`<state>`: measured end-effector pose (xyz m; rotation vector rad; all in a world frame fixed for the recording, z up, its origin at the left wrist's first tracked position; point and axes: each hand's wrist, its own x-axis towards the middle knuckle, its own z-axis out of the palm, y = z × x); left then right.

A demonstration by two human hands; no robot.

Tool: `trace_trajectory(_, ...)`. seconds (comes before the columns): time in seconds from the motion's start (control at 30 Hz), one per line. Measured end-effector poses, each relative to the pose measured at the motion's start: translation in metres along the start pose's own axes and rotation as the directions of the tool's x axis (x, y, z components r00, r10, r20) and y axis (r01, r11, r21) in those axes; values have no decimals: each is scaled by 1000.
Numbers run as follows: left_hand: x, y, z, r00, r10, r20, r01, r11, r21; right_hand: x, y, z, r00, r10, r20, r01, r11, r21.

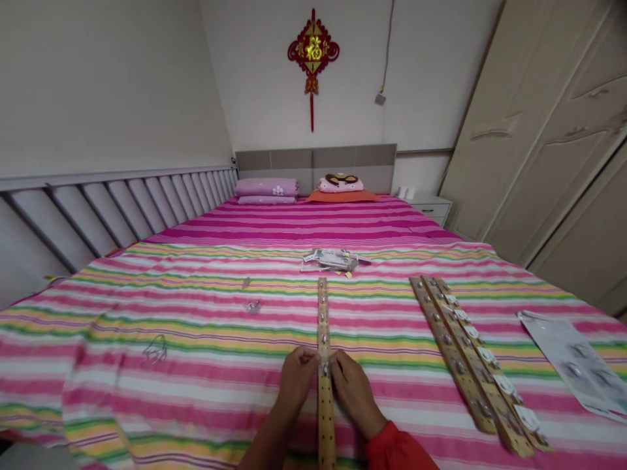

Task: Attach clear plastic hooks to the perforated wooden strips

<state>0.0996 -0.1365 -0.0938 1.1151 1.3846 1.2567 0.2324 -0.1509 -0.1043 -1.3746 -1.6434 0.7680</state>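
Observation:
A long tan strip with rows of small holes (326, 418) lies lengthwise on the bed in front of me. Small shiny pieces (324, 339) sit in a line along its far half. My left hand (298, 377) pinches at the strip's left edge, fingers curled. Opposite it, my right hand (353, 390), in a red sleeve, pinches at the right edge. Between the fingertips is one shiny piece (324, 369) on the strip; its exact kind is too small to tell.
Several similar filled strips (453, 349) lie to the right, one carrying white round pieces. Beyond them is a clear plastic bag (578, 362). A pile of plastic packets (333, 260) lies ahead. Left are small clear scraps (253, 306) and a crumpled clear piece (155, 350) on the striped sheet (206, 385).

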Motion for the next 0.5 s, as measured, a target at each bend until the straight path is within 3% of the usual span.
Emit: trace_trajectory(0.5,7,-14,2,999,-41,-23,41,999,-12,-1,2,2,1000,30,10,-30,999,-30)
